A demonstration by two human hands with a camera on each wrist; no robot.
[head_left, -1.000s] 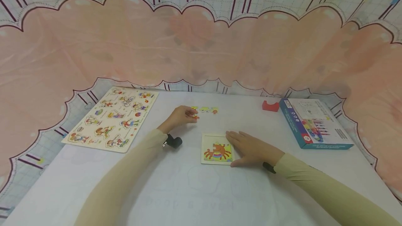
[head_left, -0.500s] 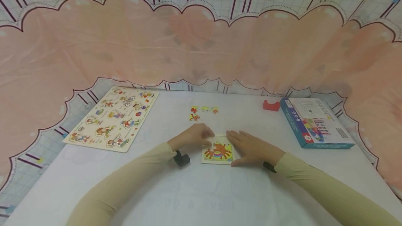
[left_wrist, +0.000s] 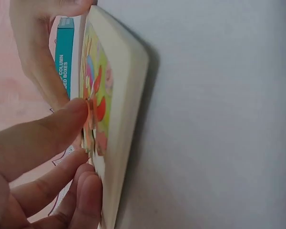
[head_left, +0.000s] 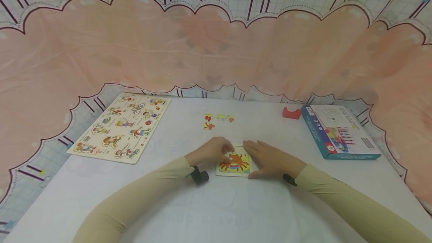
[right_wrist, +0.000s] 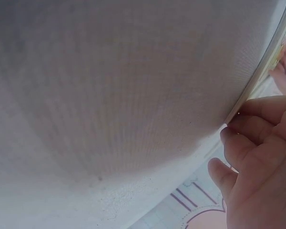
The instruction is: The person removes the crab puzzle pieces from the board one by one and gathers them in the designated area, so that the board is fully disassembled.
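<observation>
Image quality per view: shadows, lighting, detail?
Head: soft, dim light, loose red-yellow jigsaw pieces too small for detail; left wrist: dark shadow along the outer edge of the square cream wood-look puzzle tray; right wrist: white table surface dark upper left, brighter lower left.

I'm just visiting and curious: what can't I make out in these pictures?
- Head view: the puzzle board's upper-left corner, hidden by the left hand.
- Left wrist view: the full picture on the piece at that hand's fingertips, seen at a steep slant and partly covered by the thumb.
- Head view: details on the loose pieces and small print on the box, too small.
- Right wrist view: most of the board, cut off by the right edge.
</observation>
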